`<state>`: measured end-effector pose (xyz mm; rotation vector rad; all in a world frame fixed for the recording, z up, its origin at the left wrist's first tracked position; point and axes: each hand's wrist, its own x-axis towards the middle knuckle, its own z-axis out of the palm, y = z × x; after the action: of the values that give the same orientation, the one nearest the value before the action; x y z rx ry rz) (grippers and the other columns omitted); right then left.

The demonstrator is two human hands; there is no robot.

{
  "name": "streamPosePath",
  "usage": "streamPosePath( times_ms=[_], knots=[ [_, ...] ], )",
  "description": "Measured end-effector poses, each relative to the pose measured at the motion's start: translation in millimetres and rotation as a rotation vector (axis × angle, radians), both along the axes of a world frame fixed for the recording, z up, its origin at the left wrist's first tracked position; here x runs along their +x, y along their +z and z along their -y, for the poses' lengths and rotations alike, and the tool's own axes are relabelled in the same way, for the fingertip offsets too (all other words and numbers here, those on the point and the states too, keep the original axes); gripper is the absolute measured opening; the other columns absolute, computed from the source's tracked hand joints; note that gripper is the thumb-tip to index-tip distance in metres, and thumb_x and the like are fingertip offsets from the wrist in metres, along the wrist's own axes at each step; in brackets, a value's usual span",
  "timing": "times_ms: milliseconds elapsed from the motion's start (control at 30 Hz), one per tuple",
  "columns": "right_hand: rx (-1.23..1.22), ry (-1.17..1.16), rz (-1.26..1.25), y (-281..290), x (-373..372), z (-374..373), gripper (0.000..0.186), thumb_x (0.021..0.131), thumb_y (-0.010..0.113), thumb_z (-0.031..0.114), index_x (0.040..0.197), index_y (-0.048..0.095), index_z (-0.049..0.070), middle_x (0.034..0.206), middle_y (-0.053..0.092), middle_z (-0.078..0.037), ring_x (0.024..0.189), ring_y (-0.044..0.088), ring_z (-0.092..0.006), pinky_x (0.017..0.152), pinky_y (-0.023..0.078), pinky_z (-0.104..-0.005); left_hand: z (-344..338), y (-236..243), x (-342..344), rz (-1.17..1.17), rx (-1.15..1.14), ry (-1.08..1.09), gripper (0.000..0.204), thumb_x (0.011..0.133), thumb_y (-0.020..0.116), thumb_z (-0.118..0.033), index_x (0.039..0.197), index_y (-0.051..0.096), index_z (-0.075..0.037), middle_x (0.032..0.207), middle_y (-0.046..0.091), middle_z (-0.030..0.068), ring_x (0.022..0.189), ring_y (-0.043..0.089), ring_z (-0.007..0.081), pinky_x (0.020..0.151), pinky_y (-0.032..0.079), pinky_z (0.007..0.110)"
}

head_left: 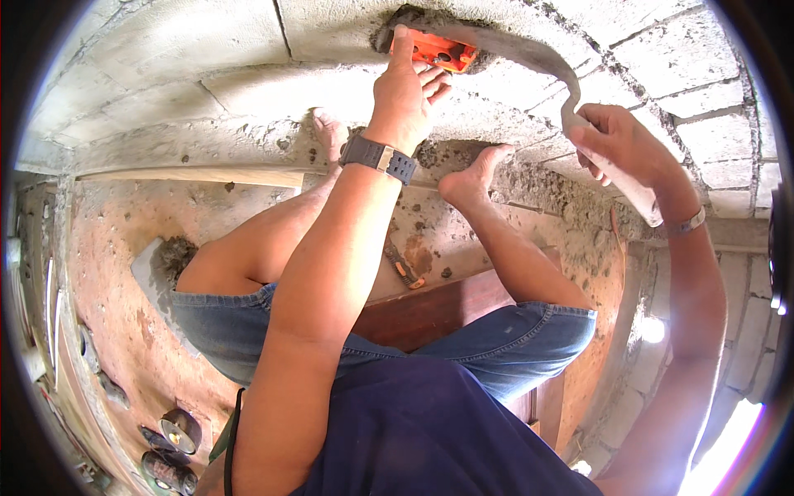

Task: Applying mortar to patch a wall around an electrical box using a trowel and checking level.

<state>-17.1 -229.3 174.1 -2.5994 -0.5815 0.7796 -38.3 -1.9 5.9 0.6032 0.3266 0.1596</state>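
Observation:
My left hand [405, 95] grips the lower left of an orange plastic electrical box [447, 51], which sits in a rough recess in the pale block wall [215, 41]. Its thumb lies over the box's left end and its fingers curl beneath the lower edge. My right hand [620, 145] is closed round the handle of a grey, mortar-coated trowel [538, 56]. The trowel's long blade reaches left along the top edge of the box, with grey mortar around the recess.
My bare feet rest at the wall's base near a wooden strip [190, 176]. A tool with an orange-and-black handle [401, 264] lies between my legs on a dirty board. A grey board with mortar [153, 269] is at left, metal items [178, 430] lower left, dark red wood [413, 314] below me.

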Motion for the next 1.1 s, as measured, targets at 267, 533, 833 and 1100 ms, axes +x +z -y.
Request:
streamPosePath(
  times_ms=[267,533,833,1100],
  knots=[
    [-0.088,0.093,-0.158,32.1,35.3,-15.4,0.054,0.079,0.063,0.061,0.074,0.055,0.008,0.056,0.054,-0.002,0.05,0.055,-0.0097,0.045,0.048,-0.0258,-2.5,11.9,3.6,0.081,0.015,-0.011,0.1,0.084,0.053,-0.062,0.133,0.021,0.018,0.126,0.042,0.0357,0.115,0.051,0.0361,0.099,0.044,0.045],
    [-0.069,0.221,-0.02,41.6,49.6,-12.9,0.052,0.084,0.059,0.056,0.066,0.053,0.008,0.053,0.055,-0.004,0.045,0.055,-0.0087,0.042,0.044,-0.0235,-2.3,5.1,5.9,0.058,-0.063,-0.016,0.099,0.082,0.057,-0.06,0.135,0.021,0.015,0.13,0.041,0.0329,0.117,0.05,0.0365,0.101,0.043,0.046],
    [0.062,0.253,0.103,10.7,50.1,6.2,0.042,0.088,0.061,0.042,0.072,0.054,0.004,0.058,0.054,-0.001,0.048,0.053,-0.0082,0.044,0.044,-0.0242,-6.7,2.4,6.4,0.043,-0.029,0.029,0.091,0.085,0.059,-0.053,0.133,0.025,0.016,0.13,0.042,0.0326,0.119,0.049,0.037,0.1,0.044,0.047],
    [0.088,0.137,0.3,-25.3,19.7,18.2,0.039,0.084,0.063,0.035,0.084,0.061,-0.003,0.063,0.057,-0.004,0.055,0.052,-0.0092,0.05,0.044,-0.0265,-7.8,4.0,6.2,0.111,-0.086,0.028,0.077,0.094,0.047,-0.047,0.131,0.026,0.017,0.128,0.041,0.0334,0.121,0.046,0.0394,0.104,0.04,0.047]
  ],
)
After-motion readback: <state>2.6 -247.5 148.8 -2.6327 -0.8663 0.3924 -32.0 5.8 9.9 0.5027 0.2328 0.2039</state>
